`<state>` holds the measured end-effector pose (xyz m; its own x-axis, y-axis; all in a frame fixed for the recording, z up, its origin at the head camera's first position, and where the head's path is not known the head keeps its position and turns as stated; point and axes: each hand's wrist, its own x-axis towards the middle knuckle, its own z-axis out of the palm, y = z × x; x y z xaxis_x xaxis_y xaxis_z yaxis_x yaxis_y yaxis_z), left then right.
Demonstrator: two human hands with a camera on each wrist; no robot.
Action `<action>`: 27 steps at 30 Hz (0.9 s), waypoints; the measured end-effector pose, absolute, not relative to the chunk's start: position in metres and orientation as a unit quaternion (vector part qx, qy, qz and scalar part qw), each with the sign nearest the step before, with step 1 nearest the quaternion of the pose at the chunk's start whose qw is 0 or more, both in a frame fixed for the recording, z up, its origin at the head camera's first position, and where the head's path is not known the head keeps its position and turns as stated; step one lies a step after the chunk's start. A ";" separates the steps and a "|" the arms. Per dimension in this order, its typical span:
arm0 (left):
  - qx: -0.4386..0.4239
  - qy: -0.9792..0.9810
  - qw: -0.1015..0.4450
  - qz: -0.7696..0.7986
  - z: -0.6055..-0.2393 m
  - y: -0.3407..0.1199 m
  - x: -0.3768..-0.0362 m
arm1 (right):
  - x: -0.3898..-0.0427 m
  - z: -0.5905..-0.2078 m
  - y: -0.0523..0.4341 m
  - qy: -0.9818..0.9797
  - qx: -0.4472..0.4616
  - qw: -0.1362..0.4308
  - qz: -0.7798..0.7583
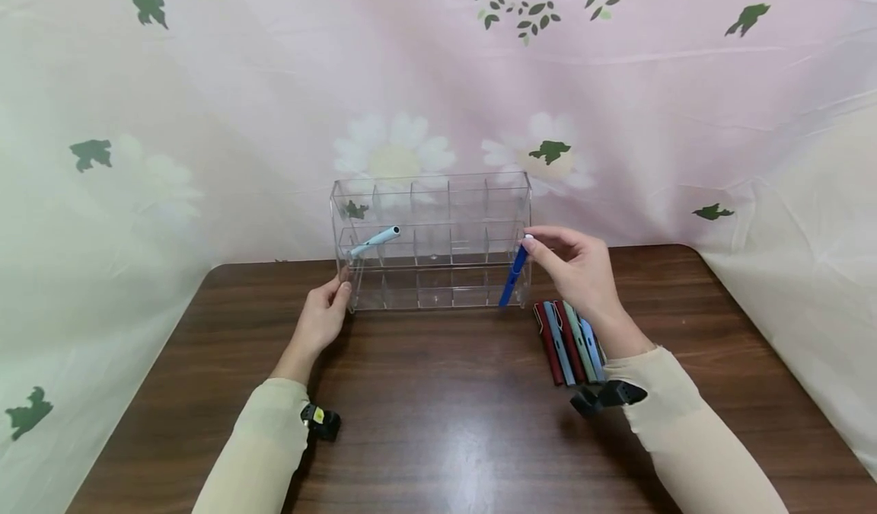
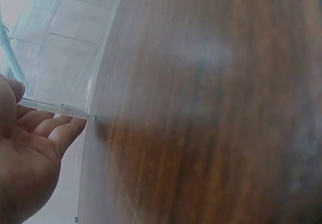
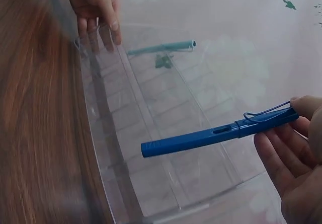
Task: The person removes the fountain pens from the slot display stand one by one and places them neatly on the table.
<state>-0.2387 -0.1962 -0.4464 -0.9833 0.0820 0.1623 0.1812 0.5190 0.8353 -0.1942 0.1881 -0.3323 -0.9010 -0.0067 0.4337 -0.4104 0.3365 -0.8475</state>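
Right fingers (image 3: 297,133) pinch blue pen (image 3: 211,136) cap end; left fingers (image 1: 339,293) straight against clear organizer (image 1: 432,194).

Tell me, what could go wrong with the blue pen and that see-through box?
The right hand pinches the blue pen only near its cap end, so it might slip and fall onto the table. The clear organizer has narrow compartments, so the tip could hit a divider instead of going in. The left hand touches just one end, so a hard push might slide the organizer.
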 end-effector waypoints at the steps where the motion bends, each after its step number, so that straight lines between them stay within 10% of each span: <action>1: -0.076 -0.871 0.051 -0.483 -0.446 -0.196 -0.239 | -0.194 -0.334 0.190 -0.797 0.129 0.181 0.561; 27: -0.074 -0.874 0.054 -0.476 -0.446 -0.197 -0.239 | -0.179 -0.345 0.232 -0.840 0.062 0.190 0.505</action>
<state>-0.2387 -0.1971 -0.4462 -0.9832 0.0775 0.1655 0.1811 0.5352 0.8251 -0.1788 0.2325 -0.3447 -0.9201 0.0869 0.3818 -0.2963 0.4830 -0.8240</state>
